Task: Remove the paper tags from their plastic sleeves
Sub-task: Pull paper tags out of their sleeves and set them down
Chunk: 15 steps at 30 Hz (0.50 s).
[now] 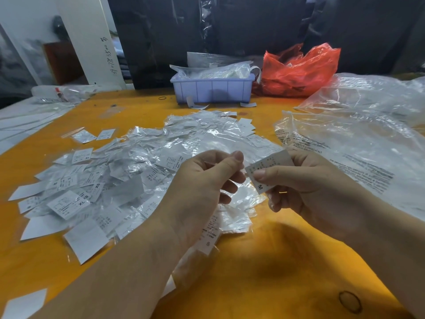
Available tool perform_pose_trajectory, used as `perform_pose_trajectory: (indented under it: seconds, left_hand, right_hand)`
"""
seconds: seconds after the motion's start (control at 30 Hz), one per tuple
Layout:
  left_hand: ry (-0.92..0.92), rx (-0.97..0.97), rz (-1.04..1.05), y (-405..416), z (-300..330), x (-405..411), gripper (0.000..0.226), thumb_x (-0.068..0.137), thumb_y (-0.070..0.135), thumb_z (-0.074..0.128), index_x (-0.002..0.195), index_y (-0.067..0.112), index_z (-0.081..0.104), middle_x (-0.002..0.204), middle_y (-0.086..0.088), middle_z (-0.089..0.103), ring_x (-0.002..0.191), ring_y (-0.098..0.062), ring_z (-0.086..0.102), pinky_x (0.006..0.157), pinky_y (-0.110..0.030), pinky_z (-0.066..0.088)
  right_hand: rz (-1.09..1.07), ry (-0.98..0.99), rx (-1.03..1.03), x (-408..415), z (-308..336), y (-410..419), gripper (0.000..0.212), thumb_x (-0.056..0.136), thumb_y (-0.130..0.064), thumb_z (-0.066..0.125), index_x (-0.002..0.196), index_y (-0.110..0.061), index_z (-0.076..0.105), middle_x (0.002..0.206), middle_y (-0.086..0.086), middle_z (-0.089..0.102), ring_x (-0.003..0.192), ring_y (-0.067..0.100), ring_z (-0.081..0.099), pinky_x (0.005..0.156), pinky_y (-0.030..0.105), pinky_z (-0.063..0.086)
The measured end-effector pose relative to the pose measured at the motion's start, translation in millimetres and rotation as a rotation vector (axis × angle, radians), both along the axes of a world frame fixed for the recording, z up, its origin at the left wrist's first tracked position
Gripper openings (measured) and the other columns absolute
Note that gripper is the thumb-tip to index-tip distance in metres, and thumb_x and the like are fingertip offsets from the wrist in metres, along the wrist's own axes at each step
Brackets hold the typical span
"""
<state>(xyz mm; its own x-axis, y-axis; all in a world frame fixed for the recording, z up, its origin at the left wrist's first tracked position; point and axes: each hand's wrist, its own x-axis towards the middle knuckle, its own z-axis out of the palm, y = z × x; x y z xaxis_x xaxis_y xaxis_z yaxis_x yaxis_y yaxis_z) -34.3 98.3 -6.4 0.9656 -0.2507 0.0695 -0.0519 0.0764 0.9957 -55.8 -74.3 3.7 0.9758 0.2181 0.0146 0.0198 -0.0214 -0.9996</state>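
Paper tag (268,168) marked M sits pinched in the right hand (305,180), above the orange worktop (264,261); the left hand (204,180) pinches a clear plastic sleeve (239,194) just beside it.

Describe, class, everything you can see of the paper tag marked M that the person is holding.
The paper tag is a small white rectangle of thin paper, tilted, held above the orange table. Rows of fine grey print, too small to read, run across its upper part, and a bold black M sits near its lower end. The right hand pinches it, thumb across its face. The left hand pinches clear plastic beside it; whether that plastic still covers the tag cannot be told.
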Motion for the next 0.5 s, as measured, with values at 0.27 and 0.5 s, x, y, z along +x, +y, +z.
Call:
perform_pose_trajectory:
  seconds: [0.27,0.5]
  left_hand:
    - [0.007,-0.004,-0.017,-0.6,0.5,-0.3,0.031,0.073,0.045,0.067,0.076,0.014,0.066,0.068,0.002,0.067,0.059,-0.007,0.057,0.052,-0.018,0.046]
    - [-0.018,0.054,-0.039,-1.2,0.6,-1.5,0.027,0.076,0.043,0.066,0.071,0.016,0.065,0.068,0.002,0.065,0.060,-0.007,0.055,0.053,-0.017,0.045]
  right_hand:
    - [-0.060,0.015,-0.028,1.9,-1.6,-0.8,0.002,0.078,-0.008,0.071,0.077,-0.007,0.071,0.071,0.013,0.055,0.056,0.018,0.049,0.048,0.025,0.045]
    - [-0.094,-0.022,-0.038,1.2,-2.6,1.6,0.016,0.074,-0.014,0.073,0.083,-0.002,0.068,0.072,0.016,0.055,0.054,0.016,0.049,0.048,0.026,0.043]
